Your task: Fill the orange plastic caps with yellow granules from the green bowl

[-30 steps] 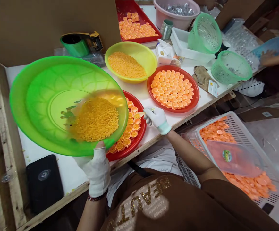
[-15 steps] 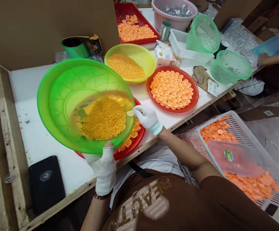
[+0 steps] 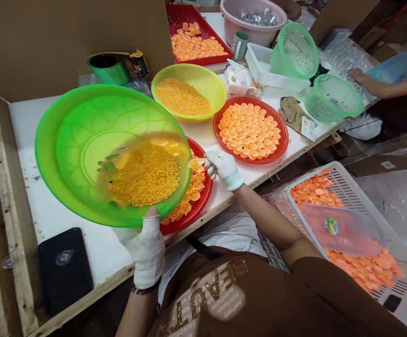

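My gloved left hand grips the near rim of a large green basin, thumb over the edge, and holds it tilted. Small yellow-orange beads in liquid, with a few green bits, have gathered at its lower right side. In my gloved right hand, pinched by the fingers, is a small spoon; its bowl is at the basin's right rim and looks yellowish. Partly hidden beneath the basin is a red tray with orange-slice pieces in it.
Behind stand a yellow bowl of beads and a red plate of orange cups. A phone lies front left. At right are a white crate of orange pieces, green baskets and a co-worker's hand.
The green basin and my left hand have shifted left, uncovering more of the red tray. My right hand has moved slightly right with the spoon, which now hangs by the basin's rim.
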Demonstrator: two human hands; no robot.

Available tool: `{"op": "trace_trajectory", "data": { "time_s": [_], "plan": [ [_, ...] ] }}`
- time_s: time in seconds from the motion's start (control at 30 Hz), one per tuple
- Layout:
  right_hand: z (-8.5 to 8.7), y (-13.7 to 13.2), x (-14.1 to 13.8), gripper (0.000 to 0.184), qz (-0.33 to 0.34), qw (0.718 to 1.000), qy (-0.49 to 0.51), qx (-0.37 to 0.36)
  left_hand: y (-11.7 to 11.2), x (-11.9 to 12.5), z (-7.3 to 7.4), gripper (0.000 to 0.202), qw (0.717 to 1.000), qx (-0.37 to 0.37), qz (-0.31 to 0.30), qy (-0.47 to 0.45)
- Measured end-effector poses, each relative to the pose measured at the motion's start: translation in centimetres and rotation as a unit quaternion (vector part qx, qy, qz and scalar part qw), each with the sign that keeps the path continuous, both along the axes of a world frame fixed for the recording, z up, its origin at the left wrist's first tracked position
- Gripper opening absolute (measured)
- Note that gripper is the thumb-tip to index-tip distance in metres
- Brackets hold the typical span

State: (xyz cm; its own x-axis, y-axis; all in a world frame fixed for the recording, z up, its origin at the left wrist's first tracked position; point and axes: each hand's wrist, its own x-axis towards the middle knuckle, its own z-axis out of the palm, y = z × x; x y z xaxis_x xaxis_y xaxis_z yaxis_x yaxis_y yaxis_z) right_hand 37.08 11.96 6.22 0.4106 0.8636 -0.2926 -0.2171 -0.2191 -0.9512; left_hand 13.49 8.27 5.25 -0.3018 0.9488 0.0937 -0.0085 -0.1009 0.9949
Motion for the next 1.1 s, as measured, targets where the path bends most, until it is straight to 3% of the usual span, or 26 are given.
{"op": "trace_trajectory", "data": {
  "time_s": [0.13,0.27,0.33,0.5,0.67,0.8,0.97,1.1],
  "plan": [
    [-1.0,-0.6,1.4,0.024,0.002,0.991,-0.135,0.004,0.5,-0.6,0.3,0.076,1.000,0.011,0.027,0.005],
    [-2.5,-1.4,1.8,0.021,0.045,0.939,-0.334,0.066,0.6,-0.8,1.0,0.072,0.999,0.003,0.024,0.038],
    [-2.6,-1.7,1.8,0.022,0.044,0.925,-0.366,0.087,0.6,-0.7,1.2,0.069,0.999,0.000,0.017,0.049],
    [-1.3,-0.9,0.5,0.026,-0.016,0.965,-0.250,0.083,0.5,-0.1,0.8,0.074,1.000,0.013,0.000,0.020],
    [-0.7,0.8,-2.5,0.018,0.078,0.964,-0.242,0.076,0.0,0.9,0.6,0.071,0.999,0.010,-0.028,0.023],
    [-0.7,1.3,-4.3,0.014,0.111,0.988,-0.102,-0.014,-0.2,1.3,0.6,0.067,0.999,0.008,-0.038,0.017],
    [-0.2,1.4,-3.0,0.016,0.044,0.999,0.019,-0.010,0.2,0.7,0.0,0.067,1.000,0.004,-0.008,0.006],
    [-0.2,1.9,-0.5,0.019,0.004,1.000,0.018,0.006,0.7,-0.1,0.0,0.074,1.000,0.011,0.009,0.000]
  ]
}}
